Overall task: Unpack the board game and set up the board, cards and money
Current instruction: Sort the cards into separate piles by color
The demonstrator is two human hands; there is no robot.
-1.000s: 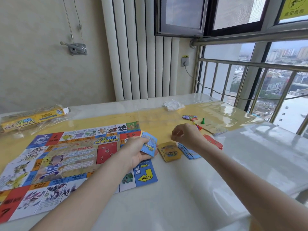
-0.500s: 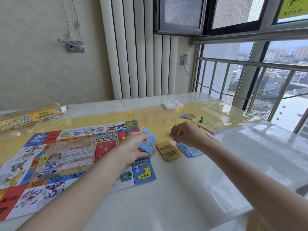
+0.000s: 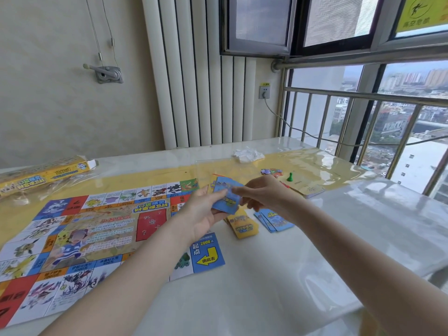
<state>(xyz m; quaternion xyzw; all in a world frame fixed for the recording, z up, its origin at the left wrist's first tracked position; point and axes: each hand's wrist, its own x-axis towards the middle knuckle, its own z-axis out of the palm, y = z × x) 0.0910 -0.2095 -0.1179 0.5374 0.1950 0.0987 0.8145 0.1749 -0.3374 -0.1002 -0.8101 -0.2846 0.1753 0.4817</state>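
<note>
The board (image 3: 92, 229) lies unfolded and flat on the left part of the table (image 3: 278, 287), its blue start corner with a yellow arrow nearest the middle of the tabletop. Above that corner the left hand (image 3: 201, 212) is closed around a small stack of blue cards (image 3: 226, 195), holding it tilted above the table, with a yellow edge showing behind the stack. The right hand (image 3: 264, 192) meets the stack from the other side, its fingertips pinched on the right edge of the top card. Just below the hands a yellow pile (image 3: 243, 226) rests on the table, and right beside it a fanned blue pile (image 3: 275, 220) partly hidden under the right wrist. Farther back lie a green pawn (image 3: 290, 177), some small coloured pieces (image 3: 271, 171) and a pale stack of paper (image 3: 308, 189) that may be the money, though its print is too small to tell. The yellow box (image 3: 41, 175) sits at the far left edge, and a crumpled white wrapper (image 3: 248, 155) lies near the wall.
</note>
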